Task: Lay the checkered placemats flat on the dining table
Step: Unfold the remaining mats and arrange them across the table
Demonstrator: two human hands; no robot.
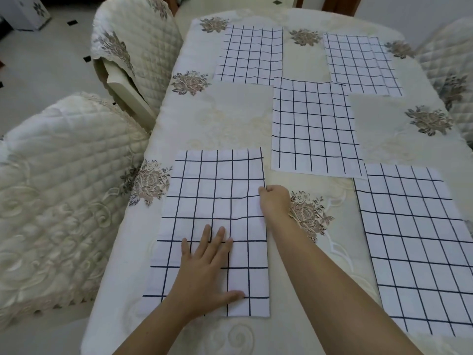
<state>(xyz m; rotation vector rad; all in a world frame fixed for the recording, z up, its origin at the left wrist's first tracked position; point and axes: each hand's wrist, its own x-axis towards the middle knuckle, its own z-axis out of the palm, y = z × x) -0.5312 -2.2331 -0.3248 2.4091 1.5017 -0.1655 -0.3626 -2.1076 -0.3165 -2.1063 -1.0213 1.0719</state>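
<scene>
Five checkered placemats are out on the dining table (230, 119). The nearest-left placemat (204, 198) is the one getting handled. The left hand (204, 272) lies flat on its lower half, fingers straight and spread, pressing it down. The right hand (275, 201) has its fingers curled, pinching that mat's right edge around mid-height. A few soft creases show across it. The middle placemat (314, 126), near-right placemat (419, 239), far-left placemat (250, 55) and far-right placemat (358, 62) all lie flat, away from both hands

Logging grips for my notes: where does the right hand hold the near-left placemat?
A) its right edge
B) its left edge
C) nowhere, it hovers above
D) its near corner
A: the right hand pinches the placemat at its right edge, while the left hand presses flat on it.
</scene>
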